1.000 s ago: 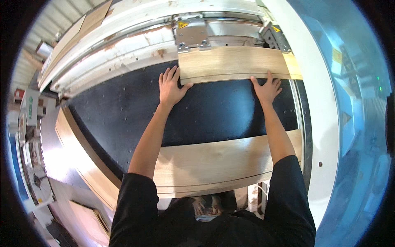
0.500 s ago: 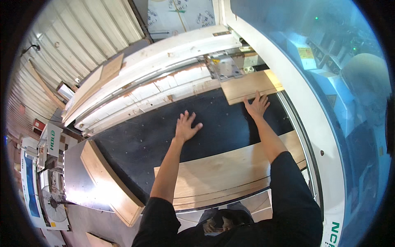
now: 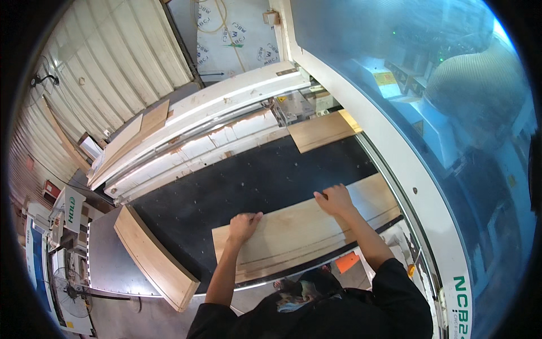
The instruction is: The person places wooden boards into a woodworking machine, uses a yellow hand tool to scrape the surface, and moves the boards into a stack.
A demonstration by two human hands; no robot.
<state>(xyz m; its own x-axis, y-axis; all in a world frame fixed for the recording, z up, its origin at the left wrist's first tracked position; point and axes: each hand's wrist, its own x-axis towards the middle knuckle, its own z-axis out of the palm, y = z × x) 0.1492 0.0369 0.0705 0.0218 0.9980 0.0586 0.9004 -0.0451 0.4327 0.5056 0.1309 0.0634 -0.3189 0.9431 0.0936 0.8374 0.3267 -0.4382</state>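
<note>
A long pale wooden board (image 3: 305,234) with dark lines along its near side lies on the black table (image 3: 186,209), close in front of me. At the left part of its far edge, my left hand (image 3: 243,227) is closed, fingers curled over the edge. My right hand (image 3: 335,200) grips the same far edge further right, thumb pointing left. The fingertips of both hands are partly hidden from this angle. Farther off, a second wooden board (image 3: 323,131) rests by the machine's clamp (image 3: 293,107), with neither hand on it.
A third wooden board (image 3: 152,254) lies slantwise on the table's left end, overhanging the near edge. The white machine frame (image 3: 415,190) with its blue window (image 3: 361,34) rises on the right. A white rail beam (image 3: 226,93) runs along the back. A fan (image 3: 72,291) stands at left.
Both hands have drawn back toward me, from spread over the table and at the far board, to closed on the near board's far edge. My view has shifted slightly.
</note>
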